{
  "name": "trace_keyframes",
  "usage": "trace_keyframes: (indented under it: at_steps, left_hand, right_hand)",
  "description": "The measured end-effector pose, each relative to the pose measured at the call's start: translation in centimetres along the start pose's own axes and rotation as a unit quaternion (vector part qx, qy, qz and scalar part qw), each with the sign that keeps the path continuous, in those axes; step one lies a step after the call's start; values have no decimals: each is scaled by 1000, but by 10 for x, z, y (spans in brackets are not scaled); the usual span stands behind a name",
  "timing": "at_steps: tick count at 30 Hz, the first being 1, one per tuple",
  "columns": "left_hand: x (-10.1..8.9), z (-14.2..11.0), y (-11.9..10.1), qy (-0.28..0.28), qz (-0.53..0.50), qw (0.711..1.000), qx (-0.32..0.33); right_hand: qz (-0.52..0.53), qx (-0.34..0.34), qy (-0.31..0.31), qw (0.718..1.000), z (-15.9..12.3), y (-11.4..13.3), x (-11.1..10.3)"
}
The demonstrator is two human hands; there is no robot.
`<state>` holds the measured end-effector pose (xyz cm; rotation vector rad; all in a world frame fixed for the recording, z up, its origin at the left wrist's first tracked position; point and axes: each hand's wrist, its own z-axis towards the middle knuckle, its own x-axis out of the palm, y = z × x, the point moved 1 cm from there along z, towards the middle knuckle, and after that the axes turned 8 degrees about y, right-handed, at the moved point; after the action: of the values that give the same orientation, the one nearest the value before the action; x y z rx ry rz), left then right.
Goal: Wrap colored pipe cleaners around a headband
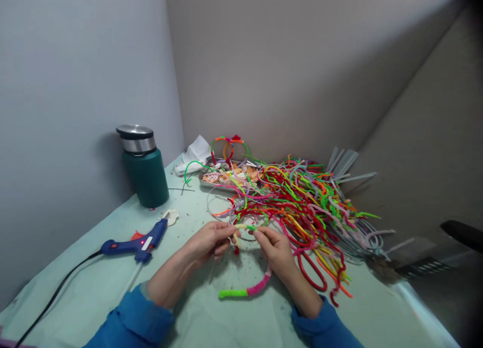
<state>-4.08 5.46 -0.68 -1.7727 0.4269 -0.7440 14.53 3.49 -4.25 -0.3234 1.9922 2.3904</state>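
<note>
Between my two hands is a curved ring wrapped in fuzzy pipe cleaner (258,286), its colours running through light green, pink, pale yellow and green. My left hand (214,240) pinches the pale yellow stretch at the top. Close by on the right, my right hand (274,246) pinches the green stretch with thumb and forefinger. The bright green end hangs free below, near the tabletop. Part of the ring is hidden behind my right hand. Just beyond my hands lies a big tangled heap of coloured pipe cleaners (294,202).
On the left a blue hot glue gun (142,243) lies with a glue stick in it and its cord trailing. Behind it stands a green bottle (146,177). A metal tray (217,186) of small pieces, finished-looking rings (222,138) and white paper (198,151) sit at the back.
</note>
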Motion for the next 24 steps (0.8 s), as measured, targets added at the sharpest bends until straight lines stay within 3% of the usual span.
trace_keyframes:
  at_steps: [4,7,9,12,17,19,24]
  left_hand:
    - [2,-3,-7,-31,147,988,31]
    - [2,-3,-8,-9,193,980,40]
    - [1,-2,-6,-23,217,975,47]
    - [-2,2,0,-93,268,956,70]
    - [-1,3,-2,-199,384,889,151]
    - [1,2,-4,-206,397,878,167]
    - [2,1,-4,-220,377,883,171]
  right_hand:
    - [4,7,-5,1000,2,1,-2]
    - [13,13,-13,1000,2,1,-2]
    - [18,18,-14,1000,2,0,-2]
    - [20,23,-9,999,3,-1,-2]
    - [21,27,-10,999,3,-3,-2]
    - [13,23,-14,1000,3,-3,-1]
    - [-16,5,-21,1000,1,-2,0]
